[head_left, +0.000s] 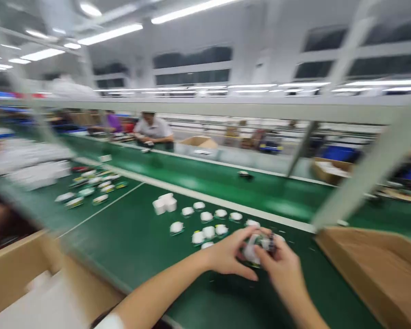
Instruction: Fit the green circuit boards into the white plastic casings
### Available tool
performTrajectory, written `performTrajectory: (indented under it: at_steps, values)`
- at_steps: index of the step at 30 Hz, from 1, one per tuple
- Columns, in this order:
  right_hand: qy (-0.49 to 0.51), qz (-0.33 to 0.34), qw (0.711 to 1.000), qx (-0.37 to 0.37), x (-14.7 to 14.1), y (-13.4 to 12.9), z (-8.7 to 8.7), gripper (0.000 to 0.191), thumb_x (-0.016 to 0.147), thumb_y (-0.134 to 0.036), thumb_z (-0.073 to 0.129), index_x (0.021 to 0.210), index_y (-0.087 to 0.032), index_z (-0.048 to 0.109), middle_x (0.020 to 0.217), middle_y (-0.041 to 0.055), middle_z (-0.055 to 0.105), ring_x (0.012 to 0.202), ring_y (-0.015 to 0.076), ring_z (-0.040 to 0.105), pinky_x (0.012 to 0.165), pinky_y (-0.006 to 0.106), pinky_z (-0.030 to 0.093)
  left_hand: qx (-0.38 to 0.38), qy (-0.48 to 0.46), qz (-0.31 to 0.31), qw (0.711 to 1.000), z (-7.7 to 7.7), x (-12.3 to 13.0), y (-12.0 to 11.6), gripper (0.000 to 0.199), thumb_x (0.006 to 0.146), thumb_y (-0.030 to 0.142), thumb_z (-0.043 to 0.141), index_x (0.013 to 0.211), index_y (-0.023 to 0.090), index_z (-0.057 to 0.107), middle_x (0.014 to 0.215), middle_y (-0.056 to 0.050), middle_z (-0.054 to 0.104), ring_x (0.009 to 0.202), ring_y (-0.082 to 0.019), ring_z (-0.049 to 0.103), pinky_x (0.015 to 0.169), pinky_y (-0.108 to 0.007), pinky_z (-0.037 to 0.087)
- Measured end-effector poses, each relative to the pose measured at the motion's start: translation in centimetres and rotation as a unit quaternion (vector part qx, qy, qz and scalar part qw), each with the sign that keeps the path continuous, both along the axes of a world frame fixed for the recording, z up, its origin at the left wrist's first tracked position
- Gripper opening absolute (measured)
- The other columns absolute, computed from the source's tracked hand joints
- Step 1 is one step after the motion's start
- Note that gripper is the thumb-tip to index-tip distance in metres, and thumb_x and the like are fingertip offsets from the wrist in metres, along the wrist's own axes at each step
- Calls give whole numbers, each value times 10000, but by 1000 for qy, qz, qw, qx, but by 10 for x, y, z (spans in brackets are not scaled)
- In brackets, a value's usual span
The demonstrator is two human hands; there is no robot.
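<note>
My left hand (229,253) and my right hand (281,269) meet low in the middle of the view, both gripping a small white-and-green object (256,249) with a dark part at its top. My fingers hide much of it, and its exact kind is too blurred to tell. Just beyond my hands, several small white rounded items (208,232) sit on the green work belt (150,246). A stack of white cube-shaped pieces (165,203) stands further left on the belt.
Open cardboard boxes stand to my right (373,269) and left (23,278). Rows of small white-and-green items (89,188) lie at the left. A second green belt (198,170) runs beyond a white rail (205,196). A seated co-worker (153,130) works across it, under a pale overhead frame (205,107).
</note>
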State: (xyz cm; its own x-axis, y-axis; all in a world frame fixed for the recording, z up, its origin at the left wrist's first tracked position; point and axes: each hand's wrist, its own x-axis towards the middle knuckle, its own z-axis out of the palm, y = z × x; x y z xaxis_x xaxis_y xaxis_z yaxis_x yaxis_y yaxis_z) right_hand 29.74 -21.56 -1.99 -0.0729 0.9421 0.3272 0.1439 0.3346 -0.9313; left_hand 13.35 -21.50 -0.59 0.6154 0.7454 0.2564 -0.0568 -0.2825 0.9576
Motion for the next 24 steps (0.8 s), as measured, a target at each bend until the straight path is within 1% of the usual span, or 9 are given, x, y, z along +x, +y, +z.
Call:
performTrajectory:
  at_steps: [2,5,9,12,13,15,18,21,24]
  values:
    - [13,9,1000,-2,-6,0,-2,328,691,-402,704,898,-153,648,724,33,632,631,186,575,575,289,495,-93,-53,4,994,-19,-2,9,878,648,286,797,1407,274,356,1374,-110,493,1155,-253,573,910,-353,520]
    - [39,21,998,39,-11,12,-2,323,691,-375,708,935,-170,659,854,40,629,760,187,582,681,290,501,-168,-44,53,983,-36,-3,26,807,674,237,780,1375,268,381,1208,-80,615,1036,-202,638,910,-342,527]
    - [15,25,989,144,-5,2,8,309,697,-334,744,956,-181,673,941,52,618,880,198,584,804,309,483,-124,-61,106,985,-32,-3,18,579,599,176,802,1134,230,586,1111,-45,620,980,-192,642,868,-329,548]
    - [22,23,985,168,3,-10,19,339,702,-226,750,1025,-208,649,994,45,605,907,186,586,790,288,494,-85,-61,130,986,-27,0,11,496,553,130,804,1010,204,629,1057,-33,590,954,-171,623,852,-311,542]
    - [21,17,985,172,6,-12,22,350,700,-200,753,1033,-216,647,1007,47,599,913,187,587,770,280,504,-76,-59,136,986,-27,0,11,495,556,126,800,1014,201,628,1063,-37,575,951,-166,615,843,-305,540]
    - [19,21,987,158,9,-14,24,355,703,-152,744,1034,-234,645,1040,51,582,874,174,596,612,219,510,-59,-56,132,988,-28,1,12,498,576,119,789,1039,201,624,1090,-50,553,962,-165,599,835,-295,532]
    - [-7,42,986,161,8,-16,23,381,711,-92,709,1046,-262,643,1033,48,567,826,159,602,424,150,427,-41,-60,116,991,-29,2,11,486,603,102,771,1053,207,620,1103,-58,549,981,-167,588,857,-293,517]
    - [-43,47,980,187,5,-18,20,409,711,-66,686,1061,-273,642,1002,41,567,827,158,598,403,141,410,-36,-71,117,990,-27,3,7,485,602,72,760,1043,210,613,1078,-47,551,956,-155,591,866,-289,515]
    - [-66,48,980,180,3,-17,17,405,714,-77,686,1070,-265,644,1016,48,571,821,158,601,389,141,405,-27,-65,115,991,-25,3,5,491,607,41,734,1047,216,603,1080,-39,542,949,-148,590,841,-274,525]
